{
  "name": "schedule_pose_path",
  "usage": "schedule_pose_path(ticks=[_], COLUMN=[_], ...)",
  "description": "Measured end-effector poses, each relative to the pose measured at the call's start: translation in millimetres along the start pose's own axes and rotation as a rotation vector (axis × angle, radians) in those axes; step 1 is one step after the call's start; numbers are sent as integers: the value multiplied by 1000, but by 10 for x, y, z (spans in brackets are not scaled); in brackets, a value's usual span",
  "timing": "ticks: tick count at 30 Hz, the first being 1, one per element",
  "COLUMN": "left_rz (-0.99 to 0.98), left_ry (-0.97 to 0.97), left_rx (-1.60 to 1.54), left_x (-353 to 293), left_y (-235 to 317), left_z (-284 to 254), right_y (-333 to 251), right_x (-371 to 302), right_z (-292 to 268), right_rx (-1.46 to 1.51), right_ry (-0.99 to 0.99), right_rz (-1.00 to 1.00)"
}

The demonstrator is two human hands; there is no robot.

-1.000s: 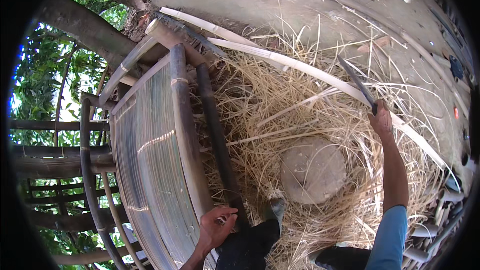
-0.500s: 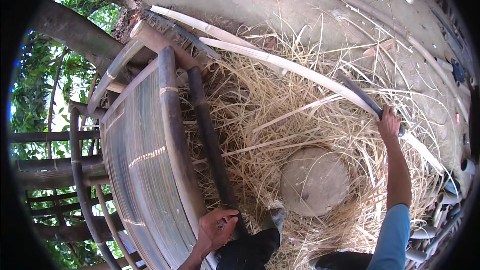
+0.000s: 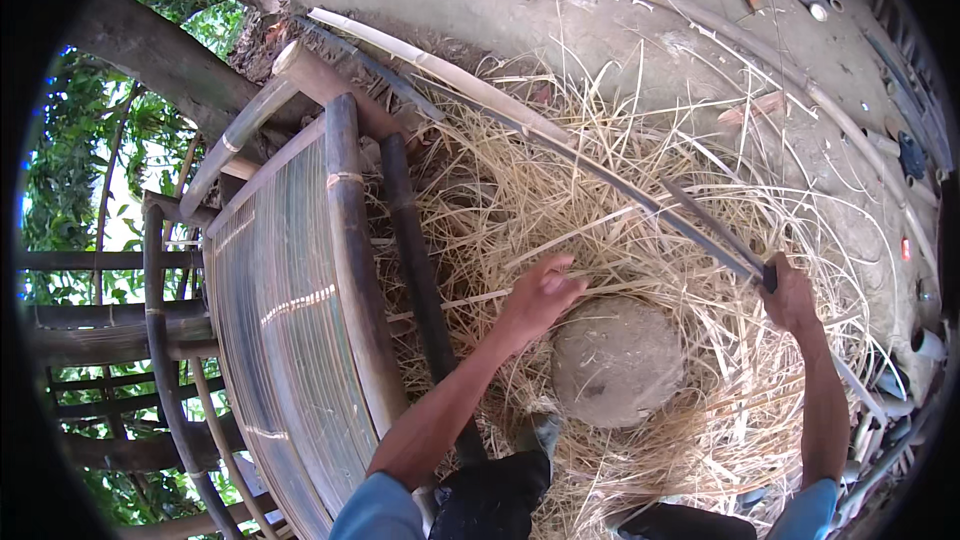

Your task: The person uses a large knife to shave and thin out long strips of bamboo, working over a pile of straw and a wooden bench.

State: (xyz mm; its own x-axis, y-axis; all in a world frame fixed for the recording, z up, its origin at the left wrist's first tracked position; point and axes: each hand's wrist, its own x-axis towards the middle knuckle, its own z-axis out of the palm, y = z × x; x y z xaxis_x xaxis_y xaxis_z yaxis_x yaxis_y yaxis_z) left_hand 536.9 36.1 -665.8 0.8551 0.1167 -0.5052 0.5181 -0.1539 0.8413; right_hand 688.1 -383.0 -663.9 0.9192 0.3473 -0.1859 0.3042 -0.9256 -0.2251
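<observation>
My right hand (image 3: 791, 294) is closed round the dark handle of a long knife (image 3: 715, 225), its blade pointing up and left. A long bamboo strip (image 3: 620, 185), dark side showing, runs from the upper left down to this hand, close beside the blade; whether the fingers also grip it I cannot tell. Beyond the hand a pale length reaches toward the lower right. My left hand (image 3: 543, 302) hovers left of a round wooden block (image 3: 620, 360), fingers loosely curled and apart, with nothing visible in them.
Pale shavings (image 3: 590, 210) cover the ground around the block. A slatted bamboo bench (image 3: 290, 310) stands at left, with tree trunks behind it. Another long pale strip (image 3: 450, 70) lies at the upper left. A bamboo pole (image 3: 700, 15) curves along the far ground.
My left hand has moved up and right, from beside the bench to near the block. The long strip has turned from its pale face to its dark side. The right hand has lowered slightly.
</observation>
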Motion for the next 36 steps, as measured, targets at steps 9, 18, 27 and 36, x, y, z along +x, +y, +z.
schedule_pose_path(ticks=[9,18,27,36], left_rz=[-347,150,773,920], left_ry=[12,-96,340,411], left_rx=[-919,-713,-345,-595], left_x=[547,-752,-3265,-4657], left_y=[428,1333,3271,4044], left_z=[833,297,-1947,-2966], right_y=[-617,-945,-2385,-3245], right_x=[-1433,-2849,-3855,-4721], right_z=[-700,-887,-770,-390], right_rx=[202,166,509,635], right_ry=[-65,372,706,624], right_rz=[36,47,-93,-58])
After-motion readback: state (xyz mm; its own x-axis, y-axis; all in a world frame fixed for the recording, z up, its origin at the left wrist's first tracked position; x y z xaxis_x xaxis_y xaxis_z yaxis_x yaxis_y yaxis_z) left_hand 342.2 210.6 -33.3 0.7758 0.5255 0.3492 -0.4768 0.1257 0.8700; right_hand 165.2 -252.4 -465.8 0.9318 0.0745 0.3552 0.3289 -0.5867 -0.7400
